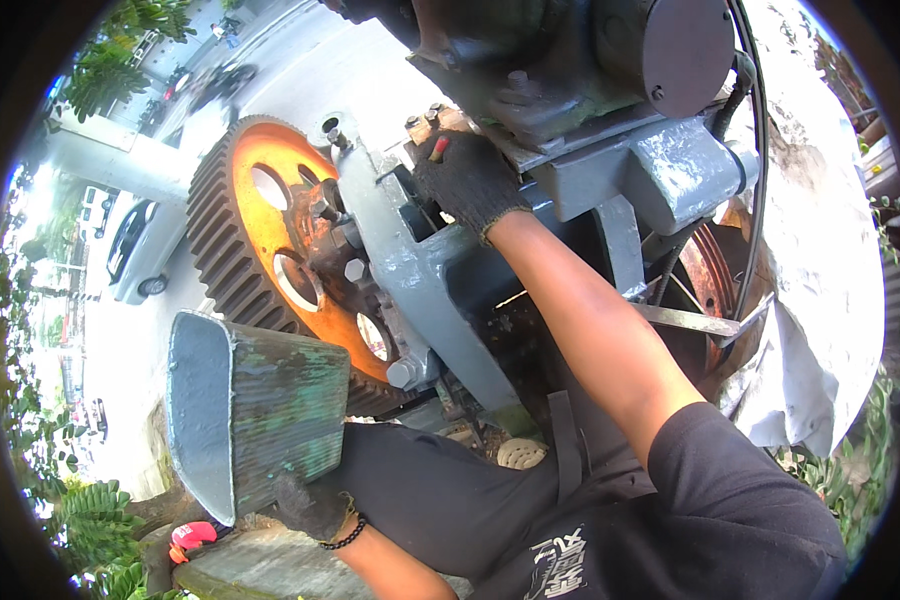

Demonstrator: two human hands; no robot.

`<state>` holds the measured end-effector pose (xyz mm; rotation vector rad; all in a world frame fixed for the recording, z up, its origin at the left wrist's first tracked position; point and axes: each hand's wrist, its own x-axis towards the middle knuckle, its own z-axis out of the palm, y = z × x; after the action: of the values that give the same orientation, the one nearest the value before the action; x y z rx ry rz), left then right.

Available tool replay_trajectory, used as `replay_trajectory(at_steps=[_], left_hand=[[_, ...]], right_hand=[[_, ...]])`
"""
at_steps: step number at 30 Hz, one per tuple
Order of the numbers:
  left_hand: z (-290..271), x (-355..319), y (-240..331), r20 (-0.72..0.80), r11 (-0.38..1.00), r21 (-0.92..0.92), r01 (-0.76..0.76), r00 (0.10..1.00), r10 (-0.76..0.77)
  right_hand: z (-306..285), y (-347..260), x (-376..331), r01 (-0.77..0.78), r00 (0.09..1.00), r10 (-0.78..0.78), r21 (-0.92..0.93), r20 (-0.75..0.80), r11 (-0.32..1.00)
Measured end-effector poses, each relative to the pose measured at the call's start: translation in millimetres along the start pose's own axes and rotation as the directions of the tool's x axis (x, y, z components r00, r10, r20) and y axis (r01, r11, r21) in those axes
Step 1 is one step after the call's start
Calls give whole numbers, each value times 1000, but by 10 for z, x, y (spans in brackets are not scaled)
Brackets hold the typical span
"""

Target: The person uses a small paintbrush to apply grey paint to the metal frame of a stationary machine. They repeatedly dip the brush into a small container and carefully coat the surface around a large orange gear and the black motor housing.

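My right hand, in a black knit glove, is curled against the upper part of a grey-painted machine frame. A small red-tipped bit shows at its fingers; what it belongs to I cannot make out. Down at the left, my left hand, also gloved, grips the lower corner of a ridged metal container, grey-blue inside and worn green outside. The container is tilted with its wide mouth facing left. Just past the frame stands a large orange gear wheel with dark teeth and round holes.
A dark machine housing rises above the frame. Bolts stick out near the gear. A rusty pulley and a white sheet are at the right. Beyond lies a road with a parked car. A red-and-black item lies at lower left.
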<state>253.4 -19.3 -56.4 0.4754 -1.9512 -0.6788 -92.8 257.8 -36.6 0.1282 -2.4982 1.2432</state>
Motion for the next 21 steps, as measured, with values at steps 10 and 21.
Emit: replay_trajectory(at_steps=[10,21], left_hand=[[74,7,187,37,987,93,-127,992,124],[139,-62,209,42,981,107,-160,987,156]], right_hand=[[-87,45,223,15,981,7,-111,195,994],[467,571,459,319,947,-290,-342,136,884]])
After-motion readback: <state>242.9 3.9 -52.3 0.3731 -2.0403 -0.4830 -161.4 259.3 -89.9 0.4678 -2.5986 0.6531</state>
